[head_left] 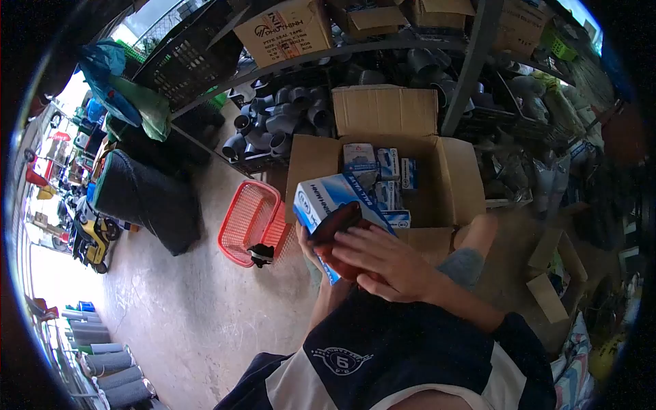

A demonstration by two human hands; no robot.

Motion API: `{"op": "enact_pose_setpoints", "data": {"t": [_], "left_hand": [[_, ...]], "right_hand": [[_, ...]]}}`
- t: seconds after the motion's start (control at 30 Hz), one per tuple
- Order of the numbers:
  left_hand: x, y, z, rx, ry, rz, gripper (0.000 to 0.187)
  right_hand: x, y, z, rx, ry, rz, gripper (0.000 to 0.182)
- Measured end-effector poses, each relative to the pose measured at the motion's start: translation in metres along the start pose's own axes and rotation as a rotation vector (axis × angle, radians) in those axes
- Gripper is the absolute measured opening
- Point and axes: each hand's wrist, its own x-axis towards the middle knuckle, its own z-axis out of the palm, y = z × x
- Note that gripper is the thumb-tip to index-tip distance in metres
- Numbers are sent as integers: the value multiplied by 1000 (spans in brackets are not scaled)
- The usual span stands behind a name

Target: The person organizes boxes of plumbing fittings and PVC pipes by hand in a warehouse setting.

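Note:
A blue and white ball valve box [326,197] is tilted in front of my chest. My left hand [309,247] is closed round its left side and underside, partly hidden by the box. Against the near face of the box is a glossy reddish-brown roll of tape [339,222], partly covered. Over the roll lies my right hand [383,263], its fingers stretched across and its thumb lower down, gripping it. Beyond my hands stands an open cardboard carton [463,179], with several smaller blue and white boxes [388,164] inside.
A red plastic basket [236,222] with a small black item [261,255] at its rim stands on the floor to the left. Grey pipe fittings [280,119] fill the shelf behind. A metal post [475,65] rises behind the carton. Another open box [557,277] sits at right.

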Motion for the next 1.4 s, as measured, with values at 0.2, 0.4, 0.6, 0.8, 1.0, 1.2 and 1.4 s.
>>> {"op": "enact_pose_setpoints", "data": {"t": [0.2,0.4,0.6,0.8,1.0,1.2,1.4], "left_hand": [[13,-3,-30,54,91,159,76],[-5,6,-35,472,-49,144,90],[7,-2,-14,403,132,348,81],[18,-4,-88,297,-83,78,72],[-1,24,-46,407,-67,-216,65],[-10,16,-28,369,197,-165,62],[-11,8,-20,274,101,-248,63]], "right_hand": [[-2,3,5,70,253,308,53],[25,49,-1,802,561,602,51],[-3,31,-3,1123,390,422,61],[-43,49,20,1633,373,742,70],[-42,37,-10,949,425,370,65],[-34,10,5,344,204,219,59],[-32,9,0,126,147,156,60]]}}
